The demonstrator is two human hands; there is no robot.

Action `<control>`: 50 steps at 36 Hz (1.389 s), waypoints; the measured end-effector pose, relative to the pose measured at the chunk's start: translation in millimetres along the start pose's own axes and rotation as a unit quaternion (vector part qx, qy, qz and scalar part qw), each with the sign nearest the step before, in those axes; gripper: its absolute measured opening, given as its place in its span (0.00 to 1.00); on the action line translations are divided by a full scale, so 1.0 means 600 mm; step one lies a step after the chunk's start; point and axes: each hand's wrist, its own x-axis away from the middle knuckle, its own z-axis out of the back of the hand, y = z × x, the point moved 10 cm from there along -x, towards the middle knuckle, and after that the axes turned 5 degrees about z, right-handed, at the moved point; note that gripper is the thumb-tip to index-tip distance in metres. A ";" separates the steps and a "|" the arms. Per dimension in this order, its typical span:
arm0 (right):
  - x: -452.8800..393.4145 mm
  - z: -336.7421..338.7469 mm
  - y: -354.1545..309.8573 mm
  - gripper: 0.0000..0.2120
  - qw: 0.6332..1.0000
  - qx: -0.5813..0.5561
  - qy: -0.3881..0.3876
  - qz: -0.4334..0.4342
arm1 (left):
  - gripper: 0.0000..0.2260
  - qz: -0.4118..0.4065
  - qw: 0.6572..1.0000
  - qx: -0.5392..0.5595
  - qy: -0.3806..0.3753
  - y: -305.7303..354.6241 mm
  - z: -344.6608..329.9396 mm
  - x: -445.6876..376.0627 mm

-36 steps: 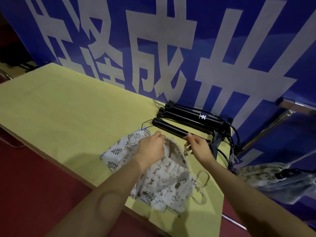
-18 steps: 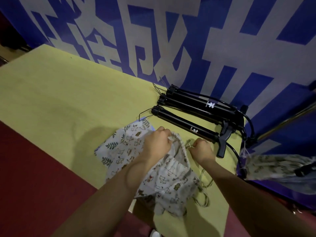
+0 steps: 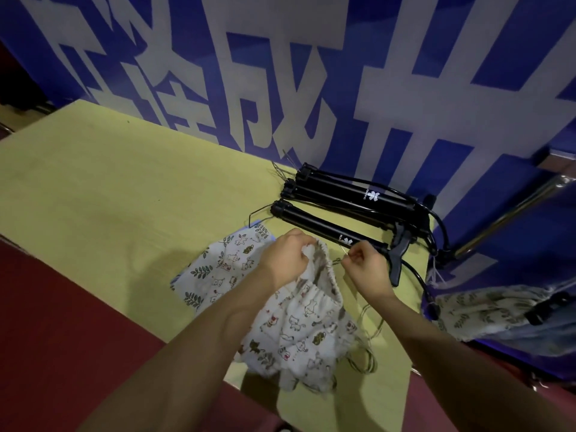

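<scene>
Fingers of the left hand (image 3: 285, 260) curl round the gathered mouth of the printed drawstring bag (image 3: 299, 332), bunching the fabric so that it cannot slide. The right hand (image 3: 363, 266) pinches the cord (image 3: 338, 260) just beside that mouth, seemingly to draw it tight. The bag lies on the yellow table (image 3: 109, 194), its bottom reaching the near edge and part of it over a flat pouch (image 3: 218, 269) of like cloth. Loose cord loops (image 3: 364, 360) trail near the table's near right corner and could slip off it. Three black tripods (image 3: 343, 210) lie just behind the right hand, against the blue banner (image 3: 311, 73), so a pull away from the body has little room. The bare tabletop to the left offers more.
</scene>
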 end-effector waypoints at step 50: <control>-0.153 -0.088 -0.020 0.24 0.907 0.359 -0.209 0.067 | 0.10 0.078 0.988 -0.131 0.012 -0.016 0.043 -0.106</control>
